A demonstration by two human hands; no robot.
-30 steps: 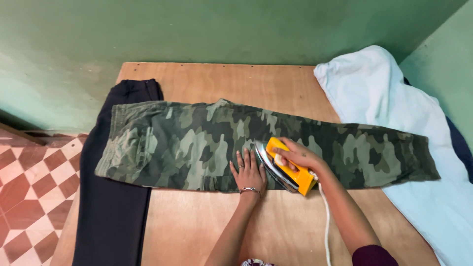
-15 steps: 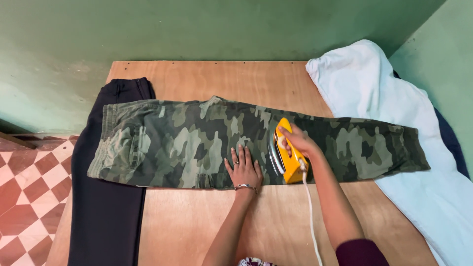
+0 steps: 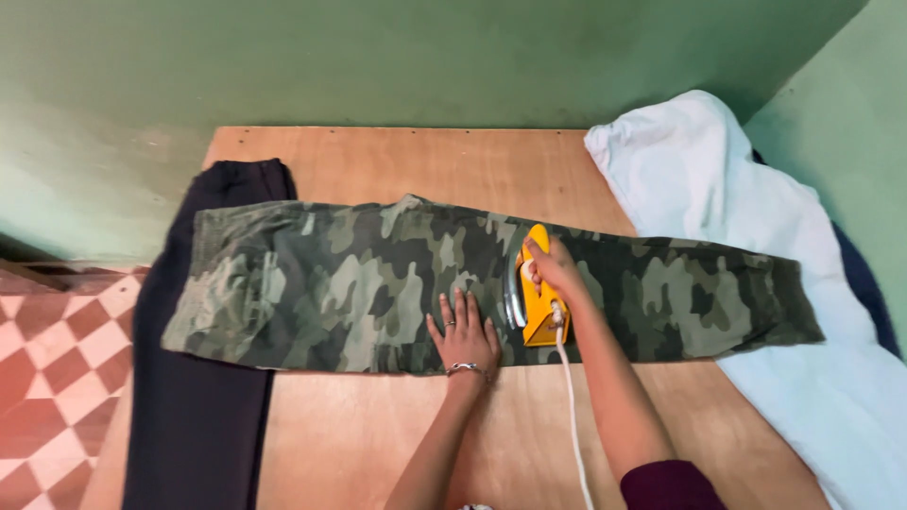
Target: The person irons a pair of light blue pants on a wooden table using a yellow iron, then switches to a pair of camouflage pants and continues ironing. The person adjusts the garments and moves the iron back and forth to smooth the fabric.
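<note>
Camouflage trousers [image 3: 331, 283] lie flat across a wooden table [image 3: 378, 434], waist to the left. My right hand [image 3: 551, 269] grips the handle of a yellow iron [image 3: 535, 300] that rests on the trouser leg near the middle, its white cord [image 3: 570, 416] trailing toward me. My left hand [image 3: 464, 332] lies flat with fingers spread on the fabric just left of the iron, a bracelet on its wrist.
Dark trousers [image 3: 189, 416] hang over the table's left side under the camouflage pair. A pale blue cloth [image 3: 756, 236] covers the right side. Green walls close the back and right. A red-and-white tiled floor [image 3: 47, 378] shows at left.
My right hand has slid the iron from the near edge of the trouser leg up and slightly left across the fabric. My left hand stays pressed flat beside it.
</note>
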